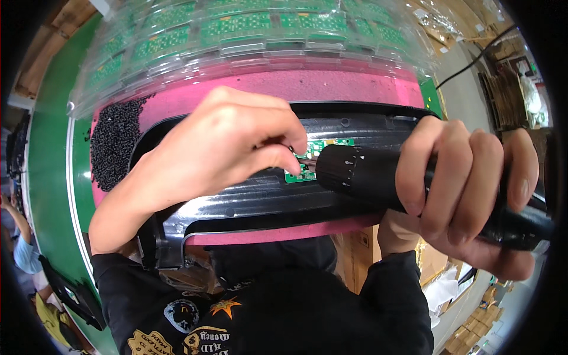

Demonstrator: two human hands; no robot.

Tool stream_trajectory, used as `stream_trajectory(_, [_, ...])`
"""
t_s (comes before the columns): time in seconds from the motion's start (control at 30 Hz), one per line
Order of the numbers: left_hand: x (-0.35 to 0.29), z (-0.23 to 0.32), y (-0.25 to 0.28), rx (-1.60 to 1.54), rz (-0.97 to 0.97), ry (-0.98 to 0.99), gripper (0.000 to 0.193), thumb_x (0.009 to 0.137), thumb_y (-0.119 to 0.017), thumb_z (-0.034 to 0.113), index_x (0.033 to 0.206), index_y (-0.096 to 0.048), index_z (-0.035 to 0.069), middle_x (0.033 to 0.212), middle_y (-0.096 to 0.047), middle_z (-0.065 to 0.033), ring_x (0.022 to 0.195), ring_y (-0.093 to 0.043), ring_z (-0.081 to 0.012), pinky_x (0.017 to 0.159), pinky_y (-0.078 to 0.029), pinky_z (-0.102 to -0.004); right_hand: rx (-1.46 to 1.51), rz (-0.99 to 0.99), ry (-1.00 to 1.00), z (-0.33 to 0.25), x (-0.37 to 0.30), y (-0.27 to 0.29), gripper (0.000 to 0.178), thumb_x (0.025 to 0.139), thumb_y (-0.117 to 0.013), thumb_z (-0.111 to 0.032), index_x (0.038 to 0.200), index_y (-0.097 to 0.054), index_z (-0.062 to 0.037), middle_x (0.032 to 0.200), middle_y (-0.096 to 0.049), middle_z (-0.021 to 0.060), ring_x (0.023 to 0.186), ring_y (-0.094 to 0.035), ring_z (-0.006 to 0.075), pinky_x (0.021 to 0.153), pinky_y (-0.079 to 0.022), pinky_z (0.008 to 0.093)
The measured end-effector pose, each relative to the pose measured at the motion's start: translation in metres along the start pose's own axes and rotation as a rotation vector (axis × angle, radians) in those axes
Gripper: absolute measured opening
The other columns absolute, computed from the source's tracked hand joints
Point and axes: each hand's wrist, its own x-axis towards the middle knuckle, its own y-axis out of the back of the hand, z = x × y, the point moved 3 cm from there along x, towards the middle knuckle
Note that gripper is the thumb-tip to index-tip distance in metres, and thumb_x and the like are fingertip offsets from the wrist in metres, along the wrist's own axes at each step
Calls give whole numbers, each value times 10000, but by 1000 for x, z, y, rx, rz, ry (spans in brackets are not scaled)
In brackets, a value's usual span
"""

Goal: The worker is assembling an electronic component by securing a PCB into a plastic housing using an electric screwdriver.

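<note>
Two hands: both at work over a small green circuit board (312,158) seated in a long black plastic housing (248,195); the housing lies across a pink foam pad (331,89) on the bench

Right hand (467,189): clenched around the black body of an electric screwdriver (378,174); four fingers wrap over the barrel, the thumb sits beneath; the tool lies nearly level, its bit pointing left at the board

Left hand (225,148): pinched shut at the bit's tip, thumb and forefinger together just where the bit meets the board; whether a screw sits between them cannot be told, since the fingers hide it

Risk, slip: the bit could likely skid off the screw head and score the board; a tilted tool or a shaky start would cause it

Risk, fingers: the left fingertips sit touching the bit; a spin before they clear could nip them

Risk, screw: driven at a slant, it might cross-thread or drop into the housing's ribs

Surroundings: clear plastic trays (248,35) of more green boards stand beyond the pad; a heap of small black screws (115,142) lies on the pad's left end, near the left wrist
</note>
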Motion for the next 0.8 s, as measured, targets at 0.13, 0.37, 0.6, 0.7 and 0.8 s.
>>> stream_trajectory(0.13, [-3, -2, 6, 112, 92, -17, 155, 712, -783, 14, 832, -695, -29, 797, -697, -107, 728, -683, -234, 653, -546, -303, -36, 46, -28, -6, 4, 5, 593, 762, -705, -496, 1087, -463, -62, 693, -564, -29, 509, -524, 78, 550, -440, 263])
stream_trajectory(0.37, [-7, -9, -4, 62, -75, -34, 222, 686, -683, -132, 885, -702, -35, 830, -698, -137, 781, -687, -277, 664, -561, -335, -161, -69, -292, 3, 8, 45, 731, 831, -500, -735, 1125, -484, -66, 687, -510, -21, 517, -452, 88, 558, -375, 268])
stream_trajectory(0.6, [-9, -9, -10, 162, -198, 12, 413, 647, -629, -157, 1021, -715, -3, 812, -671, -144, 773, -658, -301, 676, -540, -396, -162, -16, -318, 15, 1, 44, 750, 814, -509, -750, 1112, -481, -62, 669, -504, -11, 495, -434, 92, 545, -352, 270])
stream_trajectory(0.7, [-10, -11, -10, 230, -224, -2, 444, 634, -619, -155, 1038, -718, 3, 801, -650, -142, 773, -638, -306, 676, -516, -411, -162, 10, -356, 16, 0, 45, 755, 810, -510, -754, 1106, -481, -60, 668, -502, -12, 498, -433, 91, 556, -356, 273])
stream_trajectory(0.8, [-11, -14, -11, 279, -253, 15, 476, 622, -611, -157, 1053, -721, 11, 790, -634, -139, 770, -623, -309, 678, -504, -416, -165, -1, -339, 18, 2, 45, 758, 800, -523, -757, 1094, -481, -59, 665, -501, -15, 497, -431, 89, 547, -350, 271])
